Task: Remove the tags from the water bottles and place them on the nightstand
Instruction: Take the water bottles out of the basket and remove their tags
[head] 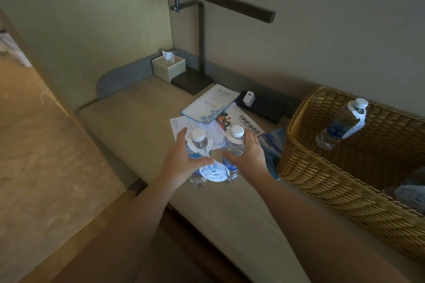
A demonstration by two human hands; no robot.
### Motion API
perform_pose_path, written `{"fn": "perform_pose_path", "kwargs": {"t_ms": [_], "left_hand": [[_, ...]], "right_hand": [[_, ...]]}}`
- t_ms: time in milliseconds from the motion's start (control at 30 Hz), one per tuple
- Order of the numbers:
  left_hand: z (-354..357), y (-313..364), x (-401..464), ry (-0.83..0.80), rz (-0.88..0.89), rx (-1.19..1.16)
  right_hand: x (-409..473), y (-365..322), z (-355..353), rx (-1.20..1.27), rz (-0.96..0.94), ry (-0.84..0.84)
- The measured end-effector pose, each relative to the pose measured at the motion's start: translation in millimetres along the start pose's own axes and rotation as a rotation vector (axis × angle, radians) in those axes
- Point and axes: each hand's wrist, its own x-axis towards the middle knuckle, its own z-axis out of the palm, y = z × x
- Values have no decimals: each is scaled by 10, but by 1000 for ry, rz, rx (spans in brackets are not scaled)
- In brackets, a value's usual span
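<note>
Head view: left hand (184, 158) clamps one tagged clear plastic water bottle (198, 145), right hand (247, 154) another (233, 145); printed leaflets (207, 122) at twelve o'clock, woven wicker basket (322, 167) at three o'clock.

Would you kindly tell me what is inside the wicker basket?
One tagged water bottle leans inside the wicker basket; something grey shows at the right, unidentifiable.

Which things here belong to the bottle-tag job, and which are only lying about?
Job: left hand with tagged bottle; right hand with second bottle; third bottle in the basket.
Lying about: tissue box, lamp, leaflets, charger.
</note>
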Motion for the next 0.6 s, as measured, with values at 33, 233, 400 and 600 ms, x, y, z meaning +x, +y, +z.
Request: {"fn": "perform_pose_path", "kwargs": {"t_ms": [33,233,400,600], "left_hand": [[-7,-4,3,-13,4,-3],[-106,78,38,-29,65,8],[-136,347,114,76,230,68],[203,1013,252,-31,505,9]], "right_hand": [[-4,-4,-7,11,22,-6],[-29,14,-110,0,69,-74],[-113,-37,-303,44,101,7],[-316,-14,-868,-19,37,266]]}}
